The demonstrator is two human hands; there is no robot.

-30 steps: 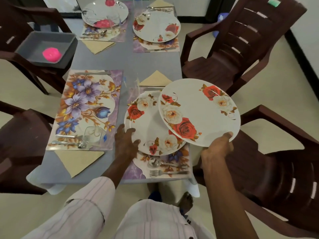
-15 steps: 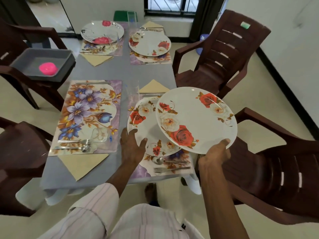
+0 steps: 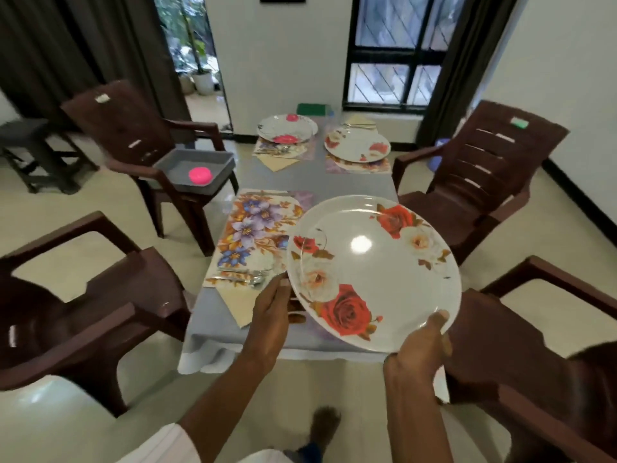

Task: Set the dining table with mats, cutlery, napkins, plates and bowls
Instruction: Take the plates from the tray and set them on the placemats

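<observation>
We note the rose plate [image 3: 374, 272] held tilted above the bench's [image 3: 300, 178] near end. Right hand [image 3: 421, 349] pinches its near rim, thumb on top. Left hand [image 3: 270, 315] grips its left edge. Floral mat [image 3: 257, 235] lies just beside, leftward.

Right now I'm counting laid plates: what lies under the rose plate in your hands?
Only a sliver of purple placemat and grey tablecloth show below the rose plate; the rest of that setting is covered.
</observation>
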